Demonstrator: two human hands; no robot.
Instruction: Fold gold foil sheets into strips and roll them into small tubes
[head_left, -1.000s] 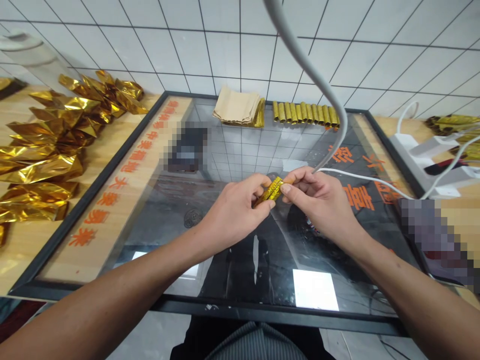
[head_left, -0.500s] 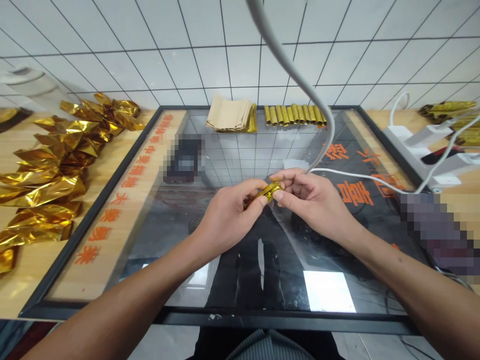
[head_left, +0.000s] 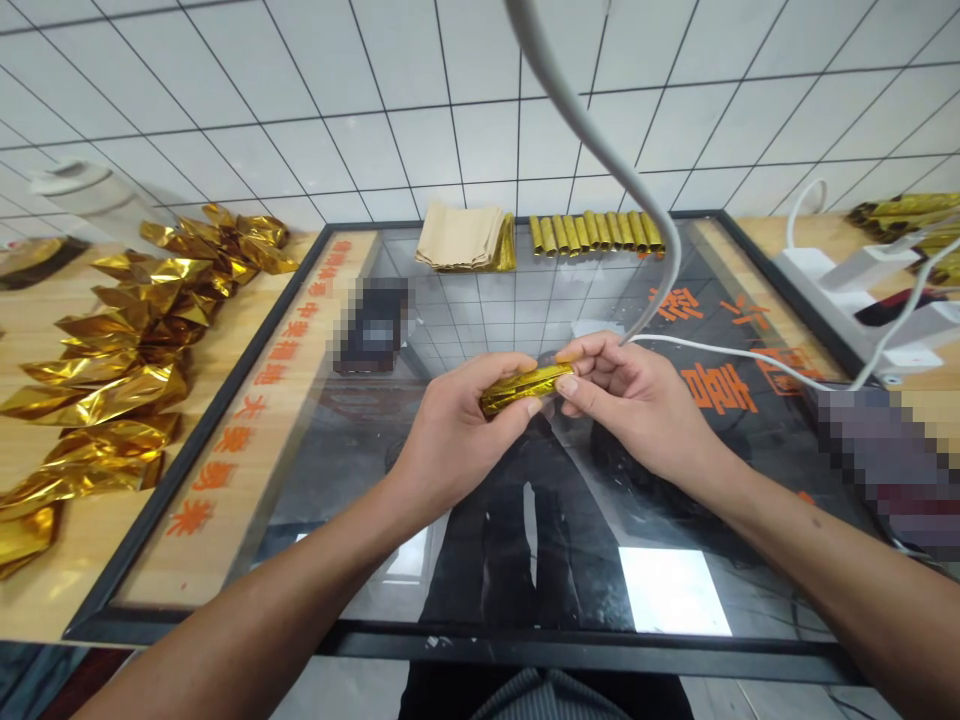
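Note:
Between my two hands, above the glass top, is a rolled tube of gold foil paper. My left hand wraps round its left part, with thumb and fingers on either side. The thumb and fingers of my right hand pinch the tube's right end. Behind, at the back of the glass, lies a row of similar gold foil rolls. A stack of brown-backed paper sheets with gold foil showing at its right edge sits left of that row.
Folded gold foil pieces overlap along the left. A grey flexible stalk hangs down in front of the right hand. At right are a white power strip, a cable and more gold rolls. The black-framed glass top is reflective.
The gold tube shows more of its length between my hands and lies closer to level. My left hand has opened a little wider round it. The whole view has shifted slightly.

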